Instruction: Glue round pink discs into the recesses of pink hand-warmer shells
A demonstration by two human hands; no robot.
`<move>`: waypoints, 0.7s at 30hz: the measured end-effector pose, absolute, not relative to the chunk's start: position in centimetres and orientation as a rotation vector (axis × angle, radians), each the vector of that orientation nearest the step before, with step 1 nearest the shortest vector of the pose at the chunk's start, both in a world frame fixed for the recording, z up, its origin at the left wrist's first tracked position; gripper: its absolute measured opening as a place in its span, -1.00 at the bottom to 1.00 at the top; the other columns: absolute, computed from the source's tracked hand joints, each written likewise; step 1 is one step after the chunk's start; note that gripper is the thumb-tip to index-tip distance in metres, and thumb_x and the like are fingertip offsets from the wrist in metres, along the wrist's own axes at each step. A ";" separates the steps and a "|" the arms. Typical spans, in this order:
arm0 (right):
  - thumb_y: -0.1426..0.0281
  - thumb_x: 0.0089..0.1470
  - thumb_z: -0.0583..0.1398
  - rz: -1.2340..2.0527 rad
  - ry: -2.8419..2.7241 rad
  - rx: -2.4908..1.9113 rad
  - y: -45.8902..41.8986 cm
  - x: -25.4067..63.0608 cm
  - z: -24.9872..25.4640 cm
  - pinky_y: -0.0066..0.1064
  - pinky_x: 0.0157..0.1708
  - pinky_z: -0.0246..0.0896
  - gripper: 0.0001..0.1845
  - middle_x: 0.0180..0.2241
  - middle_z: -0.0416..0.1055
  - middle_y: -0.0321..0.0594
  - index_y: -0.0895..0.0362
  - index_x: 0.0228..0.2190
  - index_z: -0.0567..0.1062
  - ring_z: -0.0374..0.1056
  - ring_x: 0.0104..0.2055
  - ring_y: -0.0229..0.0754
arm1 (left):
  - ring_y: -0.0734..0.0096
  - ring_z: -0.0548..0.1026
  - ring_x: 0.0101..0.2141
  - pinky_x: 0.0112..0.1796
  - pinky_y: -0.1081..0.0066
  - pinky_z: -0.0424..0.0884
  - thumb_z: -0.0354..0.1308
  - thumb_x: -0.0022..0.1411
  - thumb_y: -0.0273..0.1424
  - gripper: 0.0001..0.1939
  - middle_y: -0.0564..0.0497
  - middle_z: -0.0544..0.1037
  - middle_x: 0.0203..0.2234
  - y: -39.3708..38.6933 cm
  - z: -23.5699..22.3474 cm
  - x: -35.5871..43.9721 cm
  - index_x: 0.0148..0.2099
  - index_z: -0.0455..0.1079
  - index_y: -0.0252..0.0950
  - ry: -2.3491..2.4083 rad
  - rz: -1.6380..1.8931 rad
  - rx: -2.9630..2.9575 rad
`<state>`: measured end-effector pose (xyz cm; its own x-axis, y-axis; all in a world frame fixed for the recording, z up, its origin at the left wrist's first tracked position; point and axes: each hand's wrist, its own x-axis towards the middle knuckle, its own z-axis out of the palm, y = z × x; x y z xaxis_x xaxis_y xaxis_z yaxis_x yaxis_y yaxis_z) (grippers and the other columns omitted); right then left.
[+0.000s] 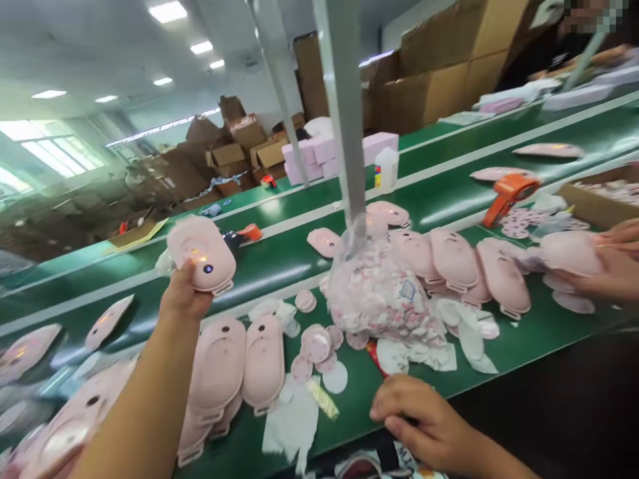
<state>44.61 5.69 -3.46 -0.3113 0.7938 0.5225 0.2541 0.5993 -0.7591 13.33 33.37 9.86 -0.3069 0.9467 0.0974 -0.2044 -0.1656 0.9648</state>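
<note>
My left hand grips a pink oval plastic shell from below, above a green conveyor belt. My right hand is curled at the belt's near edge, with nothing visible in its fingers. Just beyond it lie white paper scraps and a clear bag of pink-and-white discs. More pink shells lie between my hands, with loose pink discs beside them. A row of shells sits past the bag. At the right, a co-worker's hands hold another pink shell.
An orange tape dispenser and a cardboard box sit at the right. Grey metal posts rise through the bench. Further green belts carry pink shells. Pink blocks, a white bottle and stacked cardboard boxes stand beyond.
</note>
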 end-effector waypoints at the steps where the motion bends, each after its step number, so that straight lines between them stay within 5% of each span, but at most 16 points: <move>1: 0.45 0.24 0.05 0.728 -1.869 -0.828 5.8 44.1 -3.6 -0.55 -0.15 0.29 -0.79 -0.30 0.46 -0.22 0.16 -0.18 0.46 0.38 -0.21 -0.38 | 0.32 0.51 -0.02 -0.01 0.22 0.49 -0.06 0.36 -0.31 -0.74 0.00 0.58 -0.11 31.3 10.2 12.7 -0.08 0.41 -0.25 1.155 1.679 0.969; 9: 0.41 0.23 0.07 0.697 -2.174 -1.098 9.2 40.8 -2.1 -0.43 0.01 0.35 -0.75 -0.10 0.46 -0.21 0.12 -0.12 0.49 0.39 -0.02 -0.28 | 0.15 0.34 0.17 0.10 0.24 0.42 0.32 -0.01 -0.13 -0.46 0.13 0.51 0.06 12.3 7.1 9.3 0.06 0.46 -0.04 1.182 1.749 0.751; 14: 0.39 0.18 0.14 0.532 -2.279 -1.473 12.7 38.2 -2.6 -0.22 0.17 0.27 -0.56 0.12 0.29 -0.12 0.11 0.10 0.39 0.26 0.16 -0.14 | -0.03 0.51 -0.01 -0.19 0.21 0.60 0.49 -0.30 -0.13 -0.25 -0.04 0.58 -0.06 8.1 1.4 8.7 0.03 0.47 -0.06 1.278 1.606 0.483; 21: 0.44 0.18 0.13 0.295 -2.347 -1.709 14.1 36.2 -4.4 0.00 0.11 0.24 -0.65 0.06 0.33 -0.09 0.12 0.00 0.49 0.23 0.11 0.06 | 0.14 0.58 -0.18 -0.18 0.30 0.56 0.53 -0.23 -0.25 -0.29 -0.12 0.61 -0.19 6.3 -2.0 10.6 0.02 0.43 -0.22 1.155 1.359 0.435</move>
